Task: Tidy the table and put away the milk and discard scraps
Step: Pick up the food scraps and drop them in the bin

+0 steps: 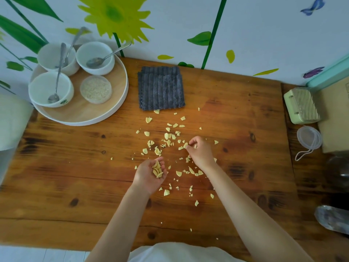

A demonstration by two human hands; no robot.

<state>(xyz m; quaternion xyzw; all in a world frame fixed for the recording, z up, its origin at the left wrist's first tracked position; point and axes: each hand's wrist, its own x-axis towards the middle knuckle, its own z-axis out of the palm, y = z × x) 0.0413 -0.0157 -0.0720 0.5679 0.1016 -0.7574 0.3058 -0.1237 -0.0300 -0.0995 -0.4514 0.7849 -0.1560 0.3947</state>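
Tiniest scraps (161, 222) unclear; dark obj (338, 171) cut off at rt edge.

Soft, even daylight — faint shadows, wide-angle bowing and blur toward the edges.

Pale yellow scraps (167, 136) on brown knotted table (75, 176); grey ribbed cloth (160, 89); white bowls (95, 57).

Domestic eating corner, likely a home kitchen or dining nook. Plank wooden table (75, 186) set against a white wall with a sunflower decal (115, 15) and butterfly stickers (313, 5). Round wooden tray (113, 114) carries three white bowls (95, 52), each with a metal spoon (107, 57), plus a lidded tub of grains (96, 89). Folded grey dishcloth (161, 89) alongside. Pale food scraps (167, 136) strewn over the tabletop.
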